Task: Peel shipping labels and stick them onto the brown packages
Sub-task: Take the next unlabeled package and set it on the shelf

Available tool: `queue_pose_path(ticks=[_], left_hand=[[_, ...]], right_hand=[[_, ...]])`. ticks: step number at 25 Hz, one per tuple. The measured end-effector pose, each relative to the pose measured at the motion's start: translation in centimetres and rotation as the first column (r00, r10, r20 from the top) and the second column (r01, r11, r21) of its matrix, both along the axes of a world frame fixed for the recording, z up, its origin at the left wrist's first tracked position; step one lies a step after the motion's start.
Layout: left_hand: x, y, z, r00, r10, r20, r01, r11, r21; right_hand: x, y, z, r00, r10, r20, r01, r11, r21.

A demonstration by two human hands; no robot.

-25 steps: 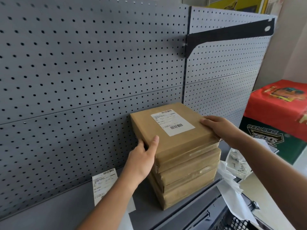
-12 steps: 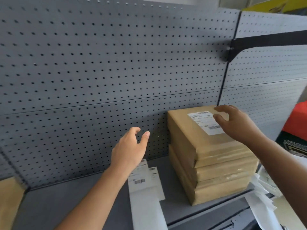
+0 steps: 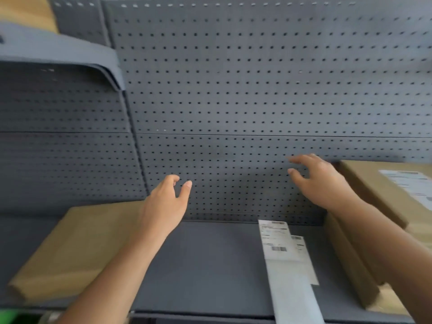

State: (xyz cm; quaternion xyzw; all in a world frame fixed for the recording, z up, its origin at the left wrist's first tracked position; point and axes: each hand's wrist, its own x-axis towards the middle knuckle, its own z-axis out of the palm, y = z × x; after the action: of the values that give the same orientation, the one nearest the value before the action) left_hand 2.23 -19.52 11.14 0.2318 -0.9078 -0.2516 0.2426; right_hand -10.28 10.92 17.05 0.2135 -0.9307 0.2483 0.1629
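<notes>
A stack of brown packages [image 3: 364, 190] stands at the right edge of the grey shelf; its top one carries a white shipping label [image 3: 413, 185]. Another brown package [image 3: 77, 251] lies flat at the shelf's left, with no label visible on it. A strip of shipping labels [image 3: 284, 251] on backing paper lies on the shelf between them. My left hand [image 3: 166, 204] hovers open above the left package's right edge, holding nothing. My right hand [image 3: 320, 181] hangs open in the air just left of the stack, fingers spread and empty. The view is blurred.
A grey pegboard wall [image 3: 233, 90] backs the grey shelf [image 3: 210, 265]. An upper shelf [image 3: 58, 54] juts out at top left with something brown on it. The shelf's front edge runs along the bottom of the view.
Both hands have let go of the labelled stack and swung left with my view. The stack has slid to the right edge, and the left brown package has come into sight.
</notes>
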Motion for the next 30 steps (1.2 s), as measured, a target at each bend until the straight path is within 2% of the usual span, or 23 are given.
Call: queue_pose_path(ticks=[4, 8, 14, 19, 22, 24, 28, 30], left_hand=[[4.7, -6.7, -0.7, 0.992, 0.129, -0.002, -0.129, 0.992, 0.004], [9.9, -12.9, -1.9, 0.954, 0.283, 0.096, -0.276, 0.958, -0.073], [16.0, -20.7, -5.8, 0.886, 0.419, 0.198, -0.42, 0.907, -0.039], [17.9, -24.8, -9.3, 0.872, 0.426, 0.242, -0.468, 0.87, 0.154], [18.1, -26.3, -11.2, 0.889, 0.396, 0.232, -0.456, 0.818, 0.351], [18.2, -27.0, -12.3, 0.892, 0.387, 0.235, -0.453, 0.762, 0.463], [18.2, -27.3, -13.4, 0.901, 0.377, 0.216, -0.413, 0.588, 0.696], [18.1, -27.3, -13.4, 0.903, 0.363, 0.228, -0.402, 0.531, 0.746]], right_hand=[[1.6, -8.2, -1.2, 0.992, 0.119, 0.045, -0.12, 0.992, 0.028], [3.5, -16.2, -3.2, 0.966, 0.241, 0.092, -0.245, 0.969, 0.032], [7.1, -26.1, -7.3, 0.893, 0.394, 0.217, -0.401, 0.916, -0.015], [9.3, -31.6, -11.5, 0.799, 0.457, 0.39, -0.421, 0.889, -0.179], [10.3, -33.5, -14.2, 0.709, 0.458, 0.537, -0.367, 0.889, -0.274], [10.8, -34.4, -15.5, 0.641, 0.443, 0.627, -0.304, 0.897, -0.322], [12.1, -35.5, -17.5, 0.462, 0.445, 0.768, -0.151, 0.892, -0.426], [12.8, -36.0, -18.4, 0.428, 0.464, 0.775, -0.126, 0.88, -0.457]])
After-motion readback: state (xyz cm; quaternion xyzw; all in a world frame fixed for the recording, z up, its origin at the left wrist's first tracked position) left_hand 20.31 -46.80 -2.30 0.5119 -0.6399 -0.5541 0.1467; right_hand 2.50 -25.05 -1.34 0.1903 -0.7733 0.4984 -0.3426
